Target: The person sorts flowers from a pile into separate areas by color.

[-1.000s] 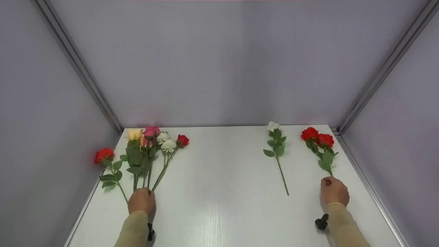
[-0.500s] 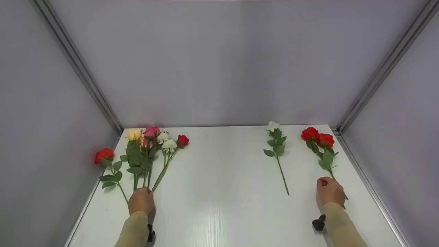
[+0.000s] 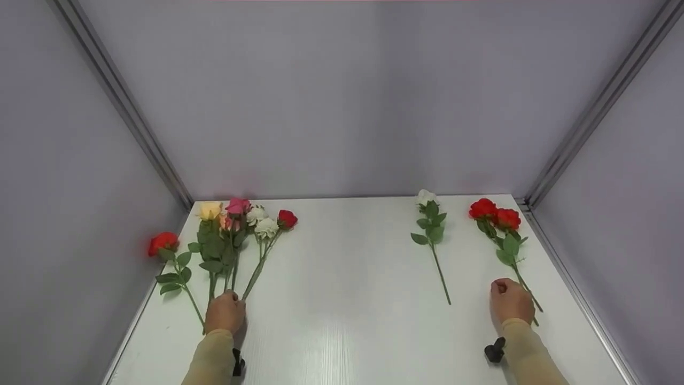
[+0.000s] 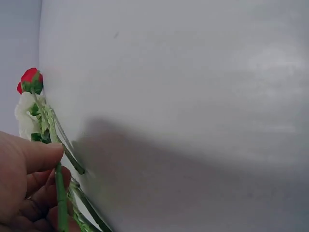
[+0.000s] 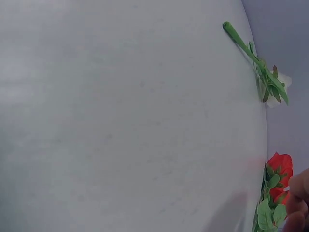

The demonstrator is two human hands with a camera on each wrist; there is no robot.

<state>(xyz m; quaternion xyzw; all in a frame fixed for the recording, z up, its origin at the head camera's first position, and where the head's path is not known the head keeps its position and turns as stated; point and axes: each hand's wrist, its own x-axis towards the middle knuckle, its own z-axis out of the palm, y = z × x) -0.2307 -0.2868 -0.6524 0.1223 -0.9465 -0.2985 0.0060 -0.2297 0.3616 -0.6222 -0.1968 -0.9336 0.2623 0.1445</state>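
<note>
while your left hand (image 3: 225, 313) pinches a stem (image 4: 61, 195), your loosely curled right hand (image 3: 512, 302) holds nothing; work looks partway, red roses (image 3: 496, 214) and white rose (image 3: 426, 197) lying unheld.

Left grip (image 3: 225, 313) pinches, right grip (image 3: 513, 302) curled

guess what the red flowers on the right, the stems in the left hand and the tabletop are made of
Red flowers: probably fabric, given the matte, evenly coloured petals.
Stems: likely moulded plastic; smooth, uniform green with a slight sheen.
Tabletop: perhaps laminate or painted board; white, semi-gloss, with finely streaked reflections.
</note>
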